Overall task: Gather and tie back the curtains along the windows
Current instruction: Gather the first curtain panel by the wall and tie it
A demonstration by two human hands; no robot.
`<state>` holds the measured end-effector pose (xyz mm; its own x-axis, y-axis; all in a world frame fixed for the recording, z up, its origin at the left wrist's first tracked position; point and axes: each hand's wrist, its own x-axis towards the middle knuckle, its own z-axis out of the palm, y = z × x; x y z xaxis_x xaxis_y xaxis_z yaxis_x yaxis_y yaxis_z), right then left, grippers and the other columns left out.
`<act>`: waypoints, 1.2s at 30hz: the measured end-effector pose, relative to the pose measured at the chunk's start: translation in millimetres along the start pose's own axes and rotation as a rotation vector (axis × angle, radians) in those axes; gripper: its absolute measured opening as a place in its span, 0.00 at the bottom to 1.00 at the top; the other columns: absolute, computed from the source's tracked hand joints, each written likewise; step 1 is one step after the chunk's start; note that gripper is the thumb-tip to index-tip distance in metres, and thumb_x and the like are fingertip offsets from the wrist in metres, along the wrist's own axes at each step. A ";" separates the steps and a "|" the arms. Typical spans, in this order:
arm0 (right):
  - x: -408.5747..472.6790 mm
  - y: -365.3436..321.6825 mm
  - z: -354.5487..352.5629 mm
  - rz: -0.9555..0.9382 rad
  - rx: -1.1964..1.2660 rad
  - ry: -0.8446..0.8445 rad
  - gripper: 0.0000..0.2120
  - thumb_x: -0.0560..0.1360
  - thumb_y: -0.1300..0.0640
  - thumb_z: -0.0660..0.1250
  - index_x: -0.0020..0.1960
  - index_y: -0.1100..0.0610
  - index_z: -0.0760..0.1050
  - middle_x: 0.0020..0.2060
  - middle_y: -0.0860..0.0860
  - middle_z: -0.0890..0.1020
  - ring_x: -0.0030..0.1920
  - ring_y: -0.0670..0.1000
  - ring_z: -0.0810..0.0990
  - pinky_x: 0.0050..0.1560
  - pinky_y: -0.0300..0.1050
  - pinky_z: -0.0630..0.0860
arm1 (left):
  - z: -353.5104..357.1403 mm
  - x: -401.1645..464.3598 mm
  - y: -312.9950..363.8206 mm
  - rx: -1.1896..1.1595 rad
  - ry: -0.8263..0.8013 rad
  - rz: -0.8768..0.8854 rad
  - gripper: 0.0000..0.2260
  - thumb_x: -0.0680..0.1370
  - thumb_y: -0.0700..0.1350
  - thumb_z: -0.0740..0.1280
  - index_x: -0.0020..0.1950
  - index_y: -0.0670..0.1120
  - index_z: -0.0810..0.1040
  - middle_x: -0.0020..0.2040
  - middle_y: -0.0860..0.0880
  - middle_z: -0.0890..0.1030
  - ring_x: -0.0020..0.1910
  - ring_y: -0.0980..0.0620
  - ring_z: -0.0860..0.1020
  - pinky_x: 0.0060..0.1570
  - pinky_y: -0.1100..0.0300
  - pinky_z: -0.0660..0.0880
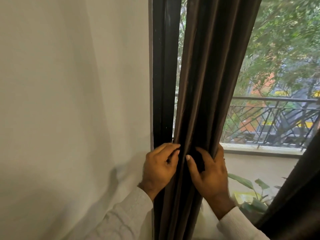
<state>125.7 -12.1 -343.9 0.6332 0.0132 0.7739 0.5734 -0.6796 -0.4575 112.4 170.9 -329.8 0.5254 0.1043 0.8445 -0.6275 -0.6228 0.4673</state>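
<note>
Head view: a dark brown curtain (204, 84) is seen bunched into 1 narrow column beside the black window frame (164, 75), a thin gap left between them. Its left edge is pinched by the curled left hand (160, 168); its right folds are wrapped by the right hand (210, 174). Open glass lies rightward, up to a 2nd dark curtain (297, 196) at the right edge.

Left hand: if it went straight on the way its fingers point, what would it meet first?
The left hand points up and right, its fingertips already on the gathered dark curtain. Pushing on, it would press into those folds; the window glass probably lies behind, though depth is unclear.
</note>
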 end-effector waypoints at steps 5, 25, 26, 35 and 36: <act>-8.2 13.2 7.8 -0.026 -0.067 -0.049 0.15 0.76 0.43 0.74 0.56 0.52 0.85 0.61 0.56 0.77 0.58 0.60 0.79 0.53 0.55 0.82 | 3.4 5.4 4.5 -0.085 -0.032 -0.104 0.12 0.79 0.37 0.76 0.60 0.50 0.85 0.50 0.59 0.86 0.46 0.60 0.85 0.47 0.60 0.84; -19.0 21.8 -16.0 0.076 0.364 -0.046 0.15 0.83 0.57 0.66 0.67 0.45 0.69 0.52 0.35 0.83 0.49 0.39 0.85 0.45 0.39 0.83 | 6.2 14.0 33.5 -0.038 -0.180 -0.191 0.11 0.81 0.43 0.73 0.50 0.59 0.76 0.41 0.60 0.82 0.38 0.58 0.82 0.39 0.69 0.78; -18.9 24.2 -14.4 0.083 0.359 -0.039 0.15 0.83 0.58 0.67 0.68 0.48 0.70 0.53 0.36 0.83 0.49 0.40 0.85 0.45 0.40 0.83 | 5.9 14.7 34.3 -0.038 -0.184 -0.195 0.13 0.81 0.42 0.73 0.48 0.61 0.75 0.39 0.61 0.81 0.37 0.58 0.82 0.38 0.69 0.76; -13.4 38.2 9.8 -0.179 0.067 -0.152 0.18 0.81 0.56 0.65 0.69 0.54 0.81 0.61 0.50 0.83 0.52 0.56 0.86 0.49 0.52 0.85 | 13.5 13.4 32.2 -0.086 -0.247 -0.279 0.10 0.80 0.46 0.76 0.61 0.53 0.83 0.45 0.66 0.84 0.48 0.63 0.85 0.52 0.61 0.85; -14.2 40.5 9.3 -0.211 0.028 -0.169 0.20 0.79 0.56 0.64 0.70 0.55 0.80 0.63 0.51 0.82 0.53 0.58 0.85 0.50 0.52 0.85 | 13.2 14.4 31.9 -0.082 -0.246 -0.275 0.10 0.80 0.47 0.76 0.61 0.51 0.84 0.46 0.65 0.84 0.49 0.64 0.85 0.52 0.60 0.85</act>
<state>144.8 -33.0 -377.5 0.5743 0.2760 0.7707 0.7146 -0.6284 -0.3074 107.5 142.3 -306.2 0.7966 0.0628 0.6013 -0.4830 -0.5321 0.6954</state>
